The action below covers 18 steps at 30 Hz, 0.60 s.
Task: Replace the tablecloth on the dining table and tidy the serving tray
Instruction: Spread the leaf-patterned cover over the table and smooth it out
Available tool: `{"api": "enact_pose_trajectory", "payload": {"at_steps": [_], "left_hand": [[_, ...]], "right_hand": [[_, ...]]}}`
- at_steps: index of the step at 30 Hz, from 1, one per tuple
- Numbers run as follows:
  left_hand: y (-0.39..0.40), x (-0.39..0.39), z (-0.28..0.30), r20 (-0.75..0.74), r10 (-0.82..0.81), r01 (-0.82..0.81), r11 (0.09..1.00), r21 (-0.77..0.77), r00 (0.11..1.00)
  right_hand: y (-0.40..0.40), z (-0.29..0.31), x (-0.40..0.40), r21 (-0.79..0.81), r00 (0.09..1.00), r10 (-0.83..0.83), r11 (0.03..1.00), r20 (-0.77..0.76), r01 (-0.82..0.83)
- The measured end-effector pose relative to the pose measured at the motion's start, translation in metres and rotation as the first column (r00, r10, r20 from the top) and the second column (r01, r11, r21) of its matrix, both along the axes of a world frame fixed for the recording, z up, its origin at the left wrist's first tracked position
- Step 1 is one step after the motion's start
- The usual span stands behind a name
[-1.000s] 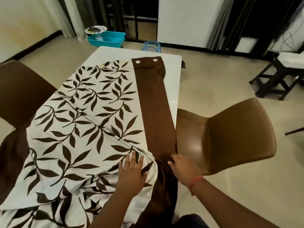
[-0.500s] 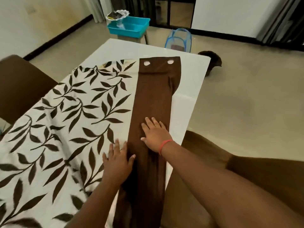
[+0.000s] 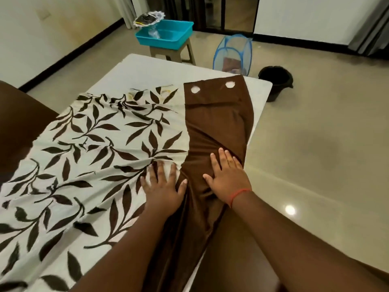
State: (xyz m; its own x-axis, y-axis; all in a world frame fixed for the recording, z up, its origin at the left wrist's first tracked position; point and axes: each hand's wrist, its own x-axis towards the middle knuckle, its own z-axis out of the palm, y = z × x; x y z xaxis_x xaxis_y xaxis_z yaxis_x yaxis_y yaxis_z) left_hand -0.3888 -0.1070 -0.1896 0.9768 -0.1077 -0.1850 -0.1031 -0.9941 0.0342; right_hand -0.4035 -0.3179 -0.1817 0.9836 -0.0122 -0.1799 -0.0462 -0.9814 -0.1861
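A cream tablecloth [image 3: 101, 148] with brown leaf print and a plain brown band [image 3: 219, 123] along its right side lies over the white dining table [image 3: 147, 70]. The band has two white holes at its far end and is creased near my hands. My left hand [image 3: 164, 186] presses flat on the seam between print and band, fingers spread. Flat on the brown band near the table's right edge lies my right hand [image 3: 227, 175], a red thread at its wrist. A turquoise tray [image 3: 166, 36] with a doily-covered item sits on a stool beyond the table.
A blue mesh hamper [image 3: 232, 53] and a black bucket [image 3: 275, 81] stand on the floor past the table's far right corner. Brown chairs sit at the left [image 3: 19, 127] and at the bottom right [image 3: 242, 260]. A beige stool [image 3: 174, 53] carries the tray.
Both hands have slid forward along the cloth towards the far end. The fabric has bunched into wrinkles ahead of them, and the brown band now curves leftward.
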Motion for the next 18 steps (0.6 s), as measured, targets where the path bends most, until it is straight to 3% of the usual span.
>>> {"api": "enact_pose_trajectory", "payload": {"at_steps": [6,10,14,18], "left_hand": [[-0.049,0.004,0.001,-0.129,-0.175,0.17,0.984,-0.049,0.976],[-0.036,-0.025,0.026,-0.125,-0.268,0.232,0.941,-0.245,0.955],[0.019,-0.091,0.04,-0.004,-0.133,0.129,0.97,-0.204,0.991],[0.089,-0.173,0.034,-0.069,0.025,-0.031,0.996,-0.089,0.997]], "right_hand": [[-0.024,0.012,-0.021,-0.096,0.99,-0.114,0.99,-0.086,0.105],[-0.008,0.033,-0.026,-0.176,0.973,-0.146,0.978,-0.178,0.115],[0.057,0.038,-0.056,-0.009,0.989,0.149,0.989,0.009,-0.149],[0.105,0.019,-0.102,0.029,0.928,0.353,0.935,-0.121,-0.352]]}}
